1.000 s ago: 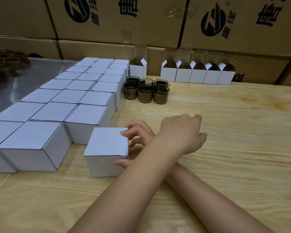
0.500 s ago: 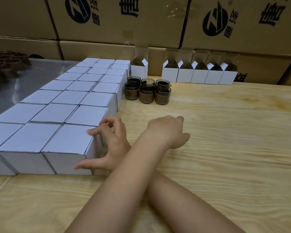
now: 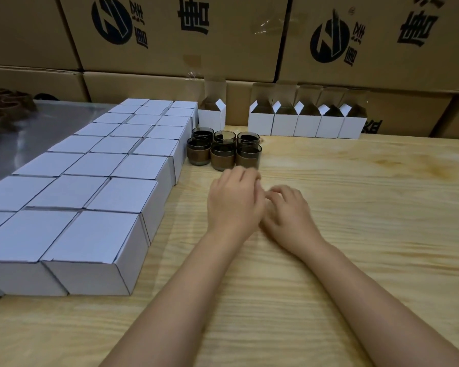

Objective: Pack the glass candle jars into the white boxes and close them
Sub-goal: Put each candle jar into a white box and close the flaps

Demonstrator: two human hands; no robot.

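I see stacked brown cardboard cartons [image 3: 175, 35] behind a pale wooden desk [image 3: 355, 221]. Closed white boxes [image 3: 96, 181] fill its left; six open white boxes [image 3: 306, 124] line the back. Six dark glass candle jars [image 3: 223, 149] cluster centrally. My left hand [image 3: 233, 205] and right hand [image 3: 289, 215] hover empty, fingers loosely curled.
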